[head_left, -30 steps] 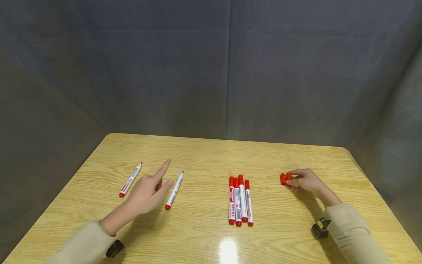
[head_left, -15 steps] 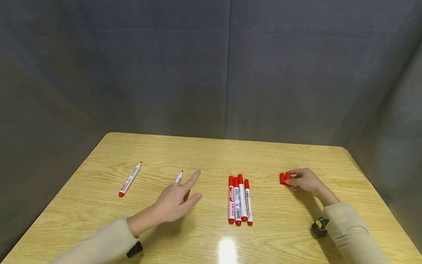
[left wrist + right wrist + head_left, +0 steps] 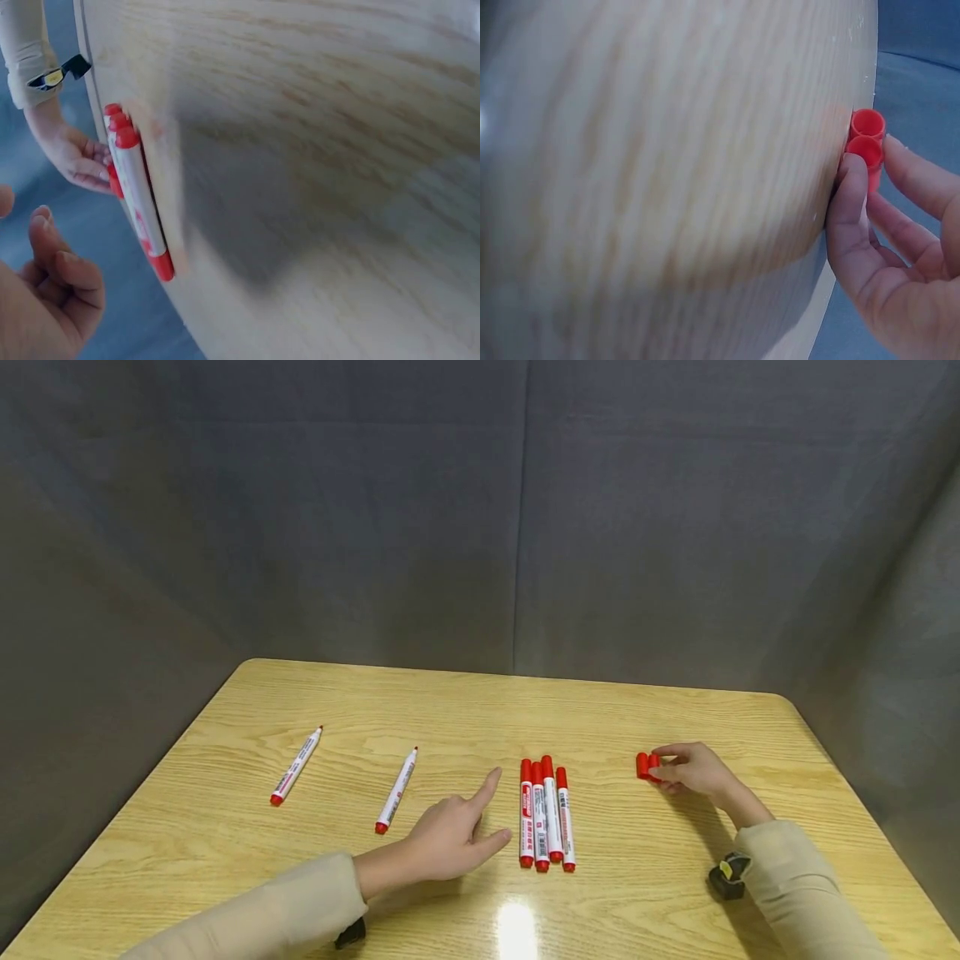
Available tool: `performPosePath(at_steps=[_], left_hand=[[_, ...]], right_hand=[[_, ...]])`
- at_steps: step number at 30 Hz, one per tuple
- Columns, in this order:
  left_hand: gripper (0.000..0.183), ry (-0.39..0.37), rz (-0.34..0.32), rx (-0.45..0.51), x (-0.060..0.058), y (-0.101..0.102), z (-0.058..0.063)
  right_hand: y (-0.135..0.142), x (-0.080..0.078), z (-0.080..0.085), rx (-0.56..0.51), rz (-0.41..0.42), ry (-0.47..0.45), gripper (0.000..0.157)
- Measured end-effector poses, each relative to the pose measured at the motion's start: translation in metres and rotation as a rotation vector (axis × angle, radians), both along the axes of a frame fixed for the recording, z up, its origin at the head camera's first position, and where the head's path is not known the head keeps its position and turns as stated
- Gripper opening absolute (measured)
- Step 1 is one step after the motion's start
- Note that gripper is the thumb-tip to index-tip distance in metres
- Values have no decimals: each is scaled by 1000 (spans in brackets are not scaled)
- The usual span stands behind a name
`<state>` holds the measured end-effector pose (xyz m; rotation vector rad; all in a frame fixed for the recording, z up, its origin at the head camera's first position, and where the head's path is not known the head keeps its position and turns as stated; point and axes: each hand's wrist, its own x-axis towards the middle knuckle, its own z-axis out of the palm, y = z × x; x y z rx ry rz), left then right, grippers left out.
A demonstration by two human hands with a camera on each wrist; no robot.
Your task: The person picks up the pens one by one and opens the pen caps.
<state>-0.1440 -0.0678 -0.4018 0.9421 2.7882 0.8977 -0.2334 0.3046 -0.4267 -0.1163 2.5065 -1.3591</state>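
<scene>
Just left of a row of several capped red markers [image 3: 542,814], my left hand [image 3: 448,839] hovers over the table with index finger and thumb stretched out, holding nothing. In the left wrist view the other fingers of the left hand [image 3: 56,292] bend loosely. On the right side my right hand [image 3: 697,772] pinches a red marker cap [image 3: 655,767] between thumb and index finger. A second red cap [image 3: 642,766] lies side by side with it. The right wrist view shows the hollow ends of the pinched cap [image 3: 865,152] and the other cap [image 3: 868,123].
Two uncapped red markers lie on the left half, one marker [image 3: 297,767] farther out and another marker [image 3: 396,792] nearer the middle, tips pointing away. The wooden table [image 3: 465,710] ends at a dark grey curtain [image 3: 375,527]. A wrist camera [image 3: 727,877] hangs under the right sleeve.
My left hand has swept right, over the nearer uncapped marker, to beside the row of capped markers. The right hand and the caps have stayed in place.
</scene>
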Motion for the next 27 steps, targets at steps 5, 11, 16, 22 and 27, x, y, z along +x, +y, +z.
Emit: performPosePath(at_steps=[5, 11, 16, 22, 27], left_hand=[[83, -60, 20, -64, -1, 14, -9], [91, -93, 40, -149, -3, 30, -22], [95, -111, 66, -201, -10, 38, -30], [94, -136, 66, -219, -13, 42, -34], [93, -130, 63, -226, -14, 43, -33]], right_hand=[[1, 1, 0, -16, 1, -10, 53], [1, 1, -1, -20, -8, -13, 53], [1, 0, -3, 0, -33, -8, 53], [0, -1, 1, 11, -51, 10, 55], [0, 0, 14, 10, -58, 40, 56]])
